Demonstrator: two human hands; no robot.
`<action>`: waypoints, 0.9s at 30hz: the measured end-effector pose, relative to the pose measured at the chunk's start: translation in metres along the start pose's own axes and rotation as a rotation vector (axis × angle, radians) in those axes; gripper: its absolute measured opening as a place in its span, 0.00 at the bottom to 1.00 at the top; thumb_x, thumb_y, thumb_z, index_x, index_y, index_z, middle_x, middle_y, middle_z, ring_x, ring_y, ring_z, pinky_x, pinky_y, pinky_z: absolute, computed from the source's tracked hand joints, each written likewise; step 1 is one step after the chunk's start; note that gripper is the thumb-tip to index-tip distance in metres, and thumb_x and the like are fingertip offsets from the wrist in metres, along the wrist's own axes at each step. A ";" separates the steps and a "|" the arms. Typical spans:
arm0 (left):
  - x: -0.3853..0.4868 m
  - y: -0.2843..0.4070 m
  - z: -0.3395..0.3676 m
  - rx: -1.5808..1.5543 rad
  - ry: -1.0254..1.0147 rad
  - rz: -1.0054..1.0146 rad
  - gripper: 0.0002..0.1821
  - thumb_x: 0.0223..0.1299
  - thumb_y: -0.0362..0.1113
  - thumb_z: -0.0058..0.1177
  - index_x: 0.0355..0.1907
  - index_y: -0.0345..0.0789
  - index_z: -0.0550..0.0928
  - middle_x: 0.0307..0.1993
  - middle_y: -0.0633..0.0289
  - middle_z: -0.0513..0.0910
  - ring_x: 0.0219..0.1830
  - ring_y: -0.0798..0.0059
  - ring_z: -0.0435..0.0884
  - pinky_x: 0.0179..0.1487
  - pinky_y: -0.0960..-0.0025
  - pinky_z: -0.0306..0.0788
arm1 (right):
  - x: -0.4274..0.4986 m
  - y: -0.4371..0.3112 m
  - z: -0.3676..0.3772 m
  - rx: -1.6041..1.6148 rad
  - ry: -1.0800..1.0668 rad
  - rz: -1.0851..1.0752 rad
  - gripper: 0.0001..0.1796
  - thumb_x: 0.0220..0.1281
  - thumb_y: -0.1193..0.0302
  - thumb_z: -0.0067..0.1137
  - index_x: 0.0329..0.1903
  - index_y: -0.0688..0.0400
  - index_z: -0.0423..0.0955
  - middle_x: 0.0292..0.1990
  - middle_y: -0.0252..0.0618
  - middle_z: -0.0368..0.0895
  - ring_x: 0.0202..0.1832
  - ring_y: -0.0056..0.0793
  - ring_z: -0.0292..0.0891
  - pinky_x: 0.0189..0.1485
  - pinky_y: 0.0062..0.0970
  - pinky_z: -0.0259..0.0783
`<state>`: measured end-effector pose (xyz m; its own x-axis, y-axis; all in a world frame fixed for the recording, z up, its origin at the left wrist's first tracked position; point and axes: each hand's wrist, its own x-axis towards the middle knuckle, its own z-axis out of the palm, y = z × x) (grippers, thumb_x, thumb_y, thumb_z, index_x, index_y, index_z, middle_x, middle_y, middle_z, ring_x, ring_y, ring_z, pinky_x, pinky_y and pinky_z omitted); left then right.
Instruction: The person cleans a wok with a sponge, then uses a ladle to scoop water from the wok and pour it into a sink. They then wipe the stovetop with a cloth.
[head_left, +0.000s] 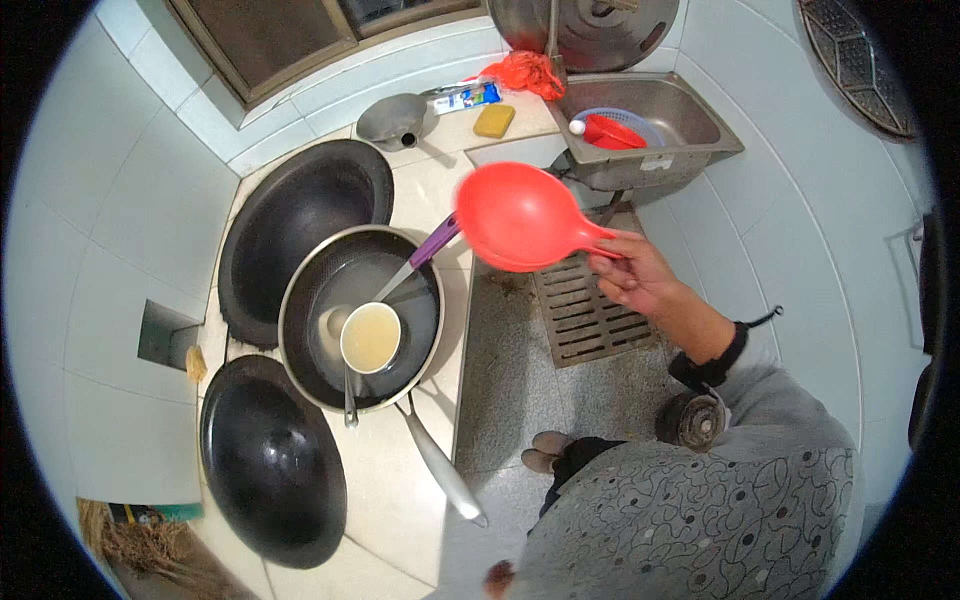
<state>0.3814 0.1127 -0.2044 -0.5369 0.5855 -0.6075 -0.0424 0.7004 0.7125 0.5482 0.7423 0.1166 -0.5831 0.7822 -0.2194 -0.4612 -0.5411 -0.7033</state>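
Note:
My right hand (634, 271) is shut on the handle of a red plastic water scoop (521, 214), held over the floor beside the counter. Behind the scoop passes the purple handle (435, 240) of a utensil that leans in a deep frying pan (437, 330). Water stands in the pan, along with a white bowl (370, 337) of cloudy yellowish liquid and a metal spoon (350, 405). A blurred part of what looks like my left hand (499, 579) shows at the bottom edge; its fingers cannot be made out.
Two black woks (300, 225) (274, 461) lie left of the pan, whose handle (446, 469) juts past the counter edge. Behind are a metal dipper (391, 120), a yellow sponge (494, 121) and a steel sink (675, 112) holding a basket (637, 127). A floor grate (592, 307) lies below.

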 end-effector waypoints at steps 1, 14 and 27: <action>0.008 -0.008 0.001 -0.006 -0.022 0.026 0.17 0.62 0.42 0.50 0.49 0.34 0.76 0.44 0.56 0.77 0.44 0.65 0.73 0.41 0.66 0.73 | -0.005 -0.008 -0.014 -0.014 0.113 0.008 0.08 0.63 0.70 0.46 0.41 0.61 0.69 0.21 0.33 0.70 0.08 0.13 0.48 0.09 0.20 0.53; 0.047 0.065 0.023 0.149 -0.018 -0.141 0.21 0.60 0.49 0.51 0.44 0.32 0.80 0.39 0.56 0.81 0.38 0.65 0.77 0.41 0.64 0.71 | 0.111 -0.038 -0.086 0.088 0.254 -0.120 0.07 0.65 0.67 0.46 0.37 0.57 0.68 0.23 0.31 0.71 0.11 0.16 0.51 0.16 0.23 0.54; 0.124 0.209 0.090 0.162 -0.063 -0.240 0.22 0.60 0.49 0.48 0.45 0.32 0.80 0.41 0.54 0.81 0.40 0.62 0.76 0.44 0.61 0.70 | 0.337 -0.081 -0.131 0.243 0.142 -0.217 0.09 0.66 0.70 0.49 0.46 0.58 0.69 0.33 0.34 0.75 0.19 0.18 0.61 0.27 0.28 0.65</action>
<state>0.3819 0.3689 -0.1624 -0.4740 0.4155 -0.7763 -0.0244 0.8751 0.4833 0.4769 1.0897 0.0107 -0.3633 0.9129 -0.1863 -0.7194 -0.4019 -0.5665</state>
